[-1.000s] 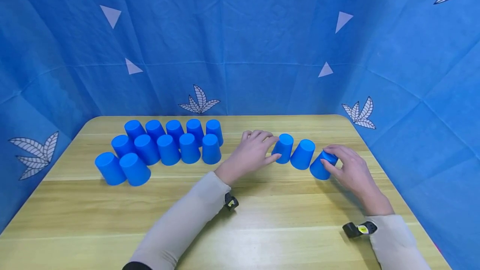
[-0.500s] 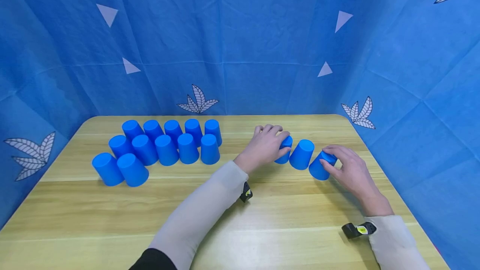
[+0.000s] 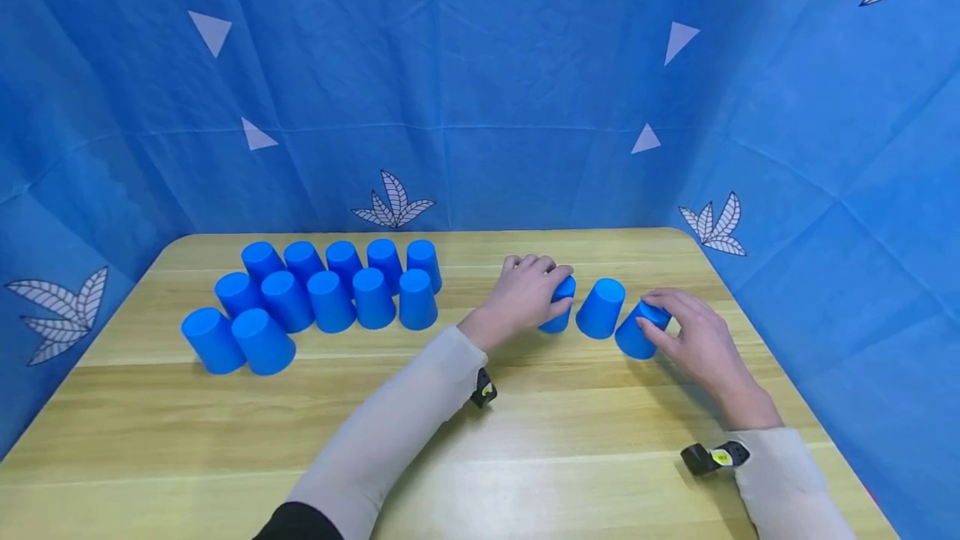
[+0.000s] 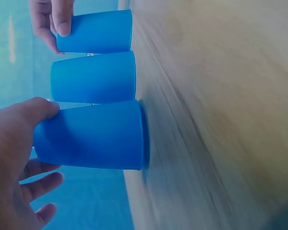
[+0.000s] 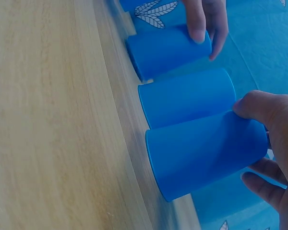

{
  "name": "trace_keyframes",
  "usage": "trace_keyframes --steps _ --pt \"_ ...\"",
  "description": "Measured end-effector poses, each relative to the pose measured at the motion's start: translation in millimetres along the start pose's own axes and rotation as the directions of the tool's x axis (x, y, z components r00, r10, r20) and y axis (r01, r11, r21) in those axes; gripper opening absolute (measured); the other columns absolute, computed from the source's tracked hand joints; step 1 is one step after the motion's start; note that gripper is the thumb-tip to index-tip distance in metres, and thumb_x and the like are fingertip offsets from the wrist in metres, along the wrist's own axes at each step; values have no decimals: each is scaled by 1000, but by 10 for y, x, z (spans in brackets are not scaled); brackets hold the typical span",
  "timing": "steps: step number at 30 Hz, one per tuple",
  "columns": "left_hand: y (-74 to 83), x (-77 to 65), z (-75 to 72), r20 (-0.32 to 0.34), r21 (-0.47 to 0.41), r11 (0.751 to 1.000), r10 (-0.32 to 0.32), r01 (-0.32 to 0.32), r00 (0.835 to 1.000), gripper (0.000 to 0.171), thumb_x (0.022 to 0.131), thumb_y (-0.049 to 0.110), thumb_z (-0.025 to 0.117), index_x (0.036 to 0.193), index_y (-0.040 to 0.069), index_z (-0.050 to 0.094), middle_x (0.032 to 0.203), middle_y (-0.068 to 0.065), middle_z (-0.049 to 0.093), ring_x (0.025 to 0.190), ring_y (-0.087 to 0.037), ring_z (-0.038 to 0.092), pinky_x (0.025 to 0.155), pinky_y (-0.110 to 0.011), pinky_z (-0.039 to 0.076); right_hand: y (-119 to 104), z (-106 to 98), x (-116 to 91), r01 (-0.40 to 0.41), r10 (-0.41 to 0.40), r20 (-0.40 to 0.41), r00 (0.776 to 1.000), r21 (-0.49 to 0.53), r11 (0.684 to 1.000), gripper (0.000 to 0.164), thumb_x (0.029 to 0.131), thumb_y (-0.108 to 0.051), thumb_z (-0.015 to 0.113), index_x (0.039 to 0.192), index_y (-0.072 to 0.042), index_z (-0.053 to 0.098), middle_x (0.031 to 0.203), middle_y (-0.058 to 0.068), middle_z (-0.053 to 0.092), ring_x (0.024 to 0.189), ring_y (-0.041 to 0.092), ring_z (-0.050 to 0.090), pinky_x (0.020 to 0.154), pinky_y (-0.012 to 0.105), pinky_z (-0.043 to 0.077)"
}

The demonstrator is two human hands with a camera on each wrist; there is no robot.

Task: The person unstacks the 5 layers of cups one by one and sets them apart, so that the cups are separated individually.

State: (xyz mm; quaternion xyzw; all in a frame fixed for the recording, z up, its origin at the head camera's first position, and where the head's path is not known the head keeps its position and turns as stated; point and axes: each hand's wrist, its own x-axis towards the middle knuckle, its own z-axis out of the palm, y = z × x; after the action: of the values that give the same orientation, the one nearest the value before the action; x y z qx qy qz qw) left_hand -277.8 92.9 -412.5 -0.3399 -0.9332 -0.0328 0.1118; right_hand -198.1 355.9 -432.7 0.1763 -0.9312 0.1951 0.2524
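Observation:
Three upside-down blue cups stand in a short slanting row on the right half of the table. My left hand (image 3: 522,294) grips the leftmost cup (image 3: 557,319) near its upper end, thumb on the near side. In the left wrist view that cup (image 4: 93,136) shows a dark shadow along its rim; whether it is off the table I cannot tell. My right hand (image 3: 693,336) holds the rightmost cup (image 3: 633,340) by its top, thumb in front and fingers behind. Between them is the middle cup (image 3: 600,311), untouched by either hand.
On the left of the wooden table (image 3: 525,457), several more upside-down blue cups (image 3: 330,302) stand close together in rows, with two cups (image 3: 262,344) in front. A blue patterned cloth (image 3: 510,90) hangs behind the table and along its sides.
My left hand has moved right to the leftmost cup and taken hold of it. Since then that cup has shifted slightly left, away from the middle one. My right hand stays on its cup.

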Motion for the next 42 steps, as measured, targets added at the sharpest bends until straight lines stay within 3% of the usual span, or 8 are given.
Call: trace_keyframes --steps 13,21,29,37,42 --pt "-198 -463 -290 -89 -29 998 54 -57 995 51 96 52 53 138 22 55 125 -2 60 120 -23 51 100 -50 37 -17 -21 25 -27 27 26 999 -7 1000 38 82 -11 78 116 0 67 119 21 63 112 44 56 90 62 44" --pt "-344 -750 -384 -129 -35 996 79 -84 989 49 96 51 55 135 22 58 125 -3 61 121 -24 51 99 -51 38 -24 -21 20 -28 28 26 999 -11 1000 37 82 -11 78 116 0 66 119 21 63 112 44 56 90 62 43" --pt "-466 -1037 -451 -138 -56 997 46 -54 989 49 94 50 58 134 21 59 124 -3 62 122 -26 51 101 -52 35 -32 -14 16 -23 23 17 1000 -11 1000 38 82 -10 78 116 0 67 119 21 63 112 43 56 91 62 43" --pt "-646 -1377 -457 -209 -53 998 29 -41 978 47 91 47 65 129 19 63 121 -5 64 117 -25 54 95 -50 38 -57 -29 5 -27 27 27 999 1 1000 37 82 -10 78 116 1 66 119 21 63 113 44 55 90 63 43" --pt "-761 -1610 -450 -198 -49 999 -10 0 980 49 91 46 65 130 18 63 122 -5 64 116 -25 53 94 -51 37 -61 -23 3 -26 26 26 999 -1 1000 37 82 -9 78 116 1 66 119 21 63 112 44 55 91 62 43"
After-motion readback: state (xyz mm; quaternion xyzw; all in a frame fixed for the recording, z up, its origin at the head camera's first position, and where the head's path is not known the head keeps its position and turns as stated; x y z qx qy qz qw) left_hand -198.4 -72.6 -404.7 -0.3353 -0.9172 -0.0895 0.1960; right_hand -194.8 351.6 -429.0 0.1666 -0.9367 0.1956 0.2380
